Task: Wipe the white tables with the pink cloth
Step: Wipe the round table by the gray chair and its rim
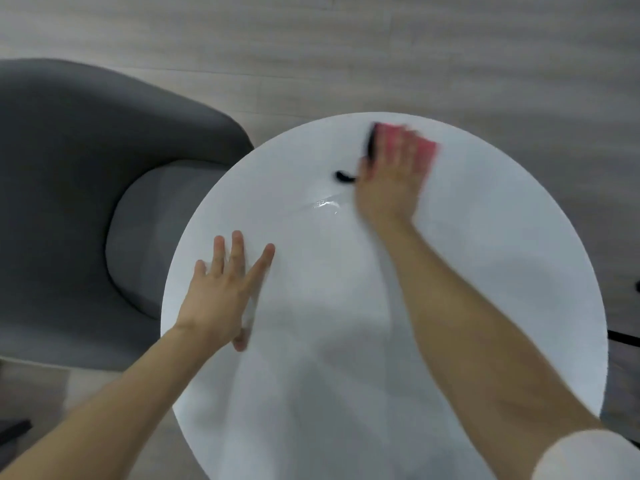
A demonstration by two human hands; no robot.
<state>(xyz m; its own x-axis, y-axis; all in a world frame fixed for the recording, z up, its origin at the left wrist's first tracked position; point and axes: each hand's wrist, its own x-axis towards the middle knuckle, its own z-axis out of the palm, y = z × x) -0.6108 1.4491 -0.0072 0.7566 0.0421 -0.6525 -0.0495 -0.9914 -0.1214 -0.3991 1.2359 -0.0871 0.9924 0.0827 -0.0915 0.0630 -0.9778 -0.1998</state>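
Note:
A round white table (pixel 467 258) fills the middle of the view. The pink cloth (pixel 424 148) lies flat near the table's far edge, and my right hand (pixel 389 178) presses down on it with spread straight fingers. The hand and cloth are blurred. A black edge or strap (pixel 371 143) shows at the cloth's left side, and a black bit (pixel 343 177) sticks out by my thumb. My left hand (pixel 221 289) rests flat on the table's left part, fingers straight and spread, holding nothing.
A grey upholstered chair (pixel 86 202) stands tight against the table's left edge. Grey wood-look floor (pixel 346 46) surrounds the table. Thin black legs (pixel 623 337) show at the right edge. A wet shiny streak (pixel 323 203) marks the table's centre.

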